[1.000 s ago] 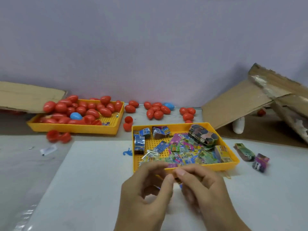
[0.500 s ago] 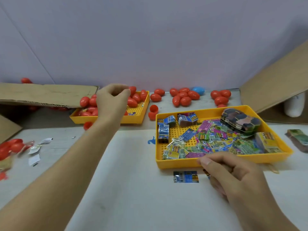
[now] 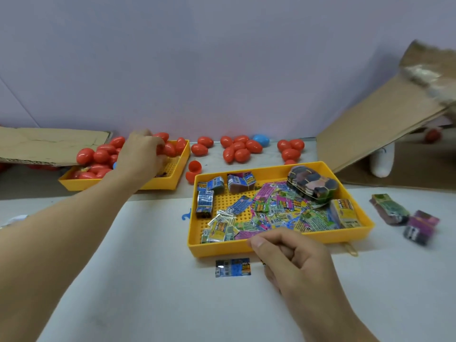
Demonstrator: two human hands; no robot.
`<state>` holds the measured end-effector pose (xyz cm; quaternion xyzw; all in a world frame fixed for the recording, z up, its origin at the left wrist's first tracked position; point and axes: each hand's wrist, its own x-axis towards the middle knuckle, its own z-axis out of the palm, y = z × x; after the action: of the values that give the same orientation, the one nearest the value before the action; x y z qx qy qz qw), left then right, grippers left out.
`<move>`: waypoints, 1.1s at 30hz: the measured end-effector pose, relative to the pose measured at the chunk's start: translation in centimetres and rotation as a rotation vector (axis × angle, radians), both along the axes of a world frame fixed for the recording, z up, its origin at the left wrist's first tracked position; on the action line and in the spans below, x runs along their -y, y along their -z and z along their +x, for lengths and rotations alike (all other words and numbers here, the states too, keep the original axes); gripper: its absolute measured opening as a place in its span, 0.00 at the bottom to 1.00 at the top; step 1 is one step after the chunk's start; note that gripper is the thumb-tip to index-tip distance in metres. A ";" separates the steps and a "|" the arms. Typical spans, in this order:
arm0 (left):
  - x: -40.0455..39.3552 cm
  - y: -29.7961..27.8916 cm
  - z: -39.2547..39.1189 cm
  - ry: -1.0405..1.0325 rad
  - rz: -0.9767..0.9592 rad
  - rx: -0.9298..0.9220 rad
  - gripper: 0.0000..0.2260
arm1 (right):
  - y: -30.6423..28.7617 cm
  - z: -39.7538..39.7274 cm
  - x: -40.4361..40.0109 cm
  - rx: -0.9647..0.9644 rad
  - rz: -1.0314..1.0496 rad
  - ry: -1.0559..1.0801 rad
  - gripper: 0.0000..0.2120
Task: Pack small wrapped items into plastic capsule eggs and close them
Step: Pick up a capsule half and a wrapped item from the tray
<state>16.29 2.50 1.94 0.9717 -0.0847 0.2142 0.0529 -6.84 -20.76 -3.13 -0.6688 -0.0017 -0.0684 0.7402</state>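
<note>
Meanwhile left hand (image 3: 140,154) grips glossy red egg (image 3: 162,144); right hand (image 3: 293,262) curled, contents unclear.

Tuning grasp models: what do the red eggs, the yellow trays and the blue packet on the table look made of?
Red eggs: hard plastic, glossy, with bright highlights on the shells. Yellow trays: moulded plastic, smooth satin walls, floor dotted with a regular grid of holes or dimples. Blue packet: printed film wrapper, probably plastic; it lies flat and glints white on the table.

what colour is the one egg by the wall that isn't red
Blue: the odd egg sits among red ones in the head view.
</note>
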 end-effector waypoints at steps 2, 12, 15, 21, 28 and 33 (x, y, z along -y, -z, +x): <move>0.6 -0.3 -1.5 0.133 -0.141 0.099 0.14 | 0.1 0.1 0.0 -0.008 0.005 -0.007 0.05; 9.0 1.7 -19.6 0.799 -0.903 0.056 0.14 | -1.2 -0.4 0.2 -0.062 0.222 -0.007 0.25; 9.6 3.4 -21.9 0.732 -1.120 -0.070 0.20 | -1.5 -0.6 0.4 -0.042 0.236 -0.033 0.32; 8.7 4.1 -21.6 0.709 -1.215 -0.153 0.28 | -1.4 -0.7 0.8 0.005 0.068 -0.066 0.22; 8.7 4.3 -22.1 0.641 -1.373 -0.242 0.22 | -1.2 -0.6 0.8 0.011 0.031 -0.054 0.21; 8.8 3.7 -22.3 0.559 -1.444 -0.273 0.08 | -1.1 -0.5 1.0 0.034 0.025 -0.046 0.19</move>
<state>-5.97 -6.30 -1.79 0.6570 -0.1587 0.0737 0.7333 -7.36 -21.72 -2.01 -0.6579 -0.0290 -0.0629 0.7499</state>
